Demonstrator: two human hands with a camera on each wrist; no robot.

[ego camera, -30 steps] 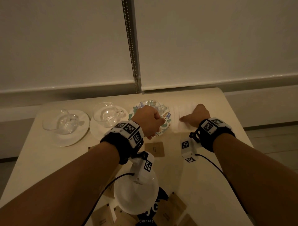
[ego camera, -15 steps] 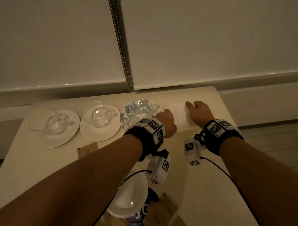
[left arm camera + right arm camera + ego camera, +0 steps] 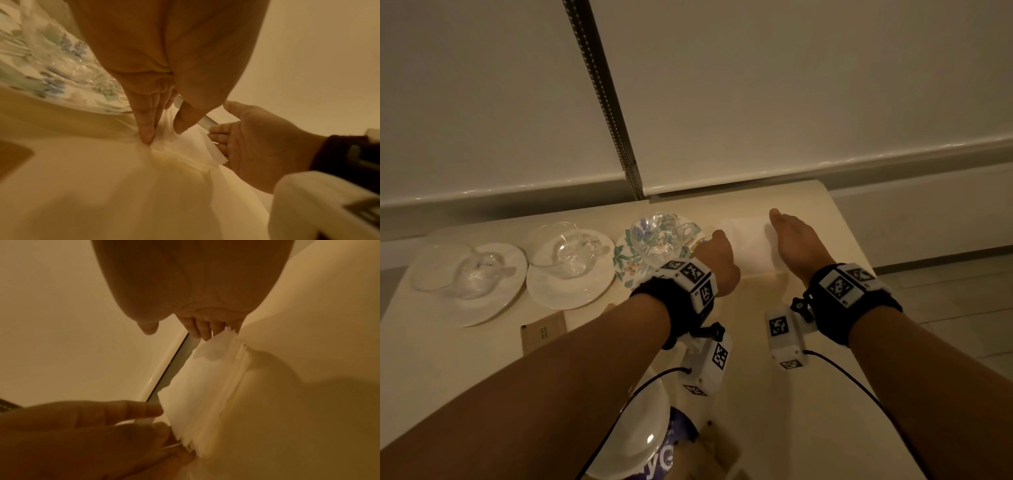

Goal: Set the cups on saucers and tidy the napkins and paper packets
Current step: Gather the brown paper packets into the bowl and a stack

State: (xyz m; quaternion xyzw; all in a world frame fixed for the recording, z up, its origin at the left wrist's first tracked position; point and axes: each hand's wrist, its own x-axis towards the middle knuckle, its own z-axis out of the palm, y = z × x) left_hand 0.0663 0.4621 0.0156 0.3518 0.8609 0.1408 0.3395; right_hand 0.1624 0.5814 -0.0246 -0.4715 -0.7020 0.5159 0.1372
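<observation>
the napkins (image 3: 748, 245) lie as a stack at the desk's (image 3: 482, 342) far edge, right of the floral saucer (image 3: 625, 260). the left hand (image 3: 717, 263) presses straight fingers on the stack's left side; the right hand (image 3: 796, 241) sets straight fingers against its right side, squaring it, grasping nothing. three cups (image 3: 657, 241) already sit on saucers. left, i judge: a spare saucer (image 3: 633, 435) near the body and brown packets (image 3: 544, 334) loose on the desk.
</observation>
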